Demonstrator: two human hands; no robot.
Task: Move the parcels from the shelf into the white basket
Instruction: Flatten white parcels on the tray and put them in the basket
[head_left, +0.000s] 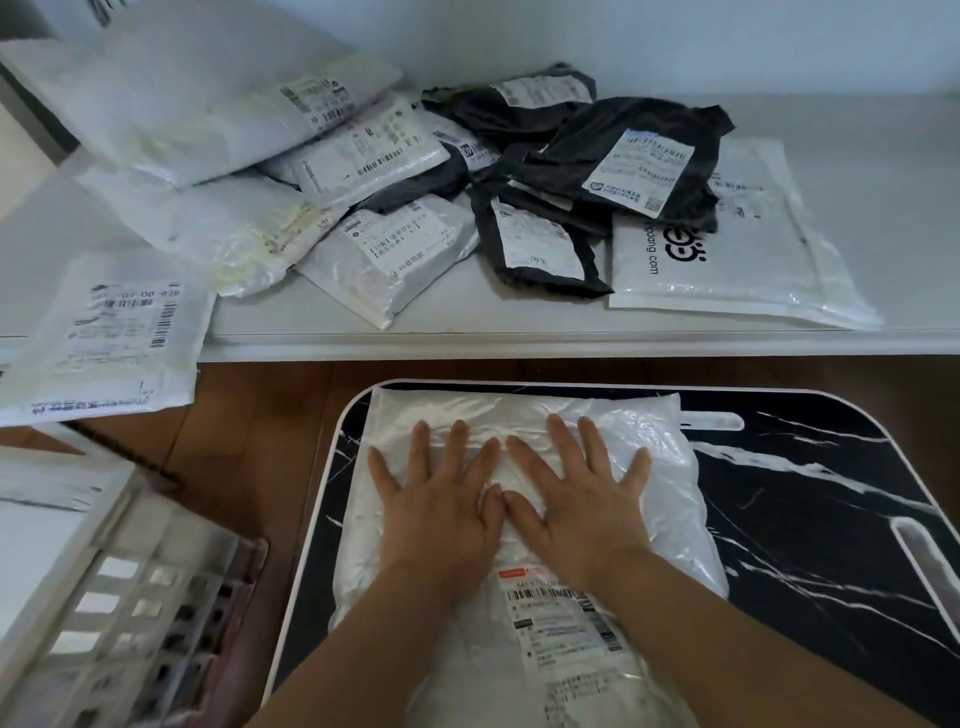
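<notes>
A large white plastic parcel (649, 467) with a shipping label lies flat on a black marble-patterned table (810, 519). My left hand (441, 499) and my right hand (571, 499) press on its middle side by side, fingers straight and spread, thumbs touching. On the white shelf (519, 338) behind lie several parcels: a big white one (192, 104) at the back left, dark grey ones (597, 156) in the middle, a flat white one (727, 260) at the right. One white parcel (109, 338) overhangs the shelf's front left edge. The white basket (78, 597) stands at the lower left.
Brown wooden floor (260, 441) shows between the shelf, the basket and the table. A pink object (244, 597) sits against the basket's right side. The table has a white rim and a slot handle (930, 566) at its right.
</notes>
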